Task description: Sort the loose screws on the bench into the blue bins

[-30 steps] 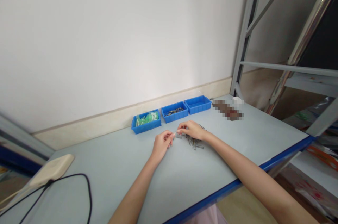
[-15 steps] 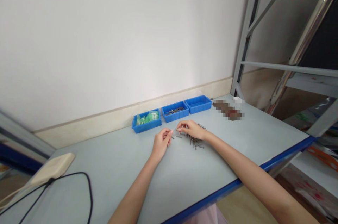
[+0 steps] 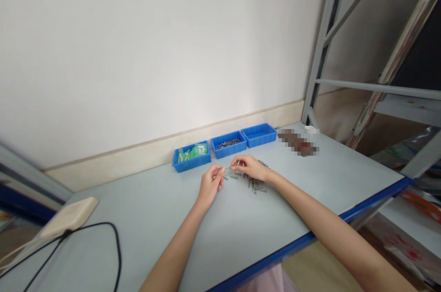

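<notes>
My left hand is closed in a pinch, its fingertips around something too small to make out. Just to its right, my right hand pinches a thin, small screw that points toward the left fingertips. The two hands are nearly touching, slightly above the table. Under and beside my right hand lies a loose pile of screws, partly hidden by the palm. A few single screws lie between the hands.
Along the wall stand three blue bins: the left bin holds green and white packets, the middle bin screws, and the right bin shows a bare floor. A white box and black cable lie left. A metal frame rises right.
Both hands stay in almost the same place, with only slight finger movement at the pinch. The bins and the pile look the same.
</notes>
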Demonstrator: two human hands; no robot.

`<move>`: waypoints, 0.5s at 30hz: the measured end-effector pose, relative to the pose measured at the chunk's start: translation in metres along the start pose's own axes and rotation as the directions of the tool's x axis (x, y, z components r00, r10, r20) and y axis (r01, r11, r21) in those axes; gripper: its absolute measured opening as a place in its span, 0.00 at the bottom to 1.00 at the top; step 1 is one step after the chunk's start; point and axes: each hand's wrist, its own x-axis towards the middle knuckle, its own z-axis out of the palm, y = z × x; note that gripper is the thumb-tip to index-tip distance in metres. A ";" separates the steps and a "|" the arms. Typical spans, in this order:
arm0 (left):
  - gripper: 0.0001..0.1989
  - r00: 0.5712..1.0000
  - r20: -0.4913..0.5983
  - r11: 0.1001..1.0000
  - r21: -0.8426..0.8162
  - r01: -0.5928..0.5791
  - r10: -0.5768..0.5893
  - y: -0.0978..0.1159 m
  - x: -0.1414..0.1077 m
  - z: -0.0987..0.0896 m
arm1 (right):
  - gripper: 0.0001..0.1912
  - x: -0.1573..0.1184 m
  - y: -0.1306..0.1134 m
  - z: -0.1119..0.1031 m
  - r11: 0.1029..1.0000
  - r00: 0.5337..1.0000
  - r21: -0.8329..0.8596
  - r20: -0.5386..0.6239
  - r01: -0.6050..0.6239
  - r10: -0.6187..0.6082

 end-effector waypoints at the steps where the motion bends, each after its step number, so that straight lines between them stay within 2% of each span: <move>1: 0.17 1.000 0.001 1.000 0.007 -0.002 0.002 0.000 0.000 0.000 | 0.14 0.000 0.000 0.000 1.000 1.000 -0.003 0.006 0.001 -0.001; 6: 0.20 0.999 -0.008 0.997 0.062 -0.034 0.035 0.002 -0.001 0.000 | 0.20 -0.002 -0.004 -0.001 1.000 0.996 -0.008 0.091 -0.011 0.012; 12: 0.16 1.000 -0.003 1.000 -0.016 0.004 -0.004 -0.002 0.001 0.000 | 0.14 0.001 0.000 0.001 1.000 1.000 -0.016 -0.007 0.000 0.000; 15: 0.17 1.000 0.004 1.000 0.015 -0.016 0.016 -0.002 0.000 0.000 | 0.16 -0.001 -0.001 -0.001 1.000 0.998 -0.007 0.051 -0.021 0.021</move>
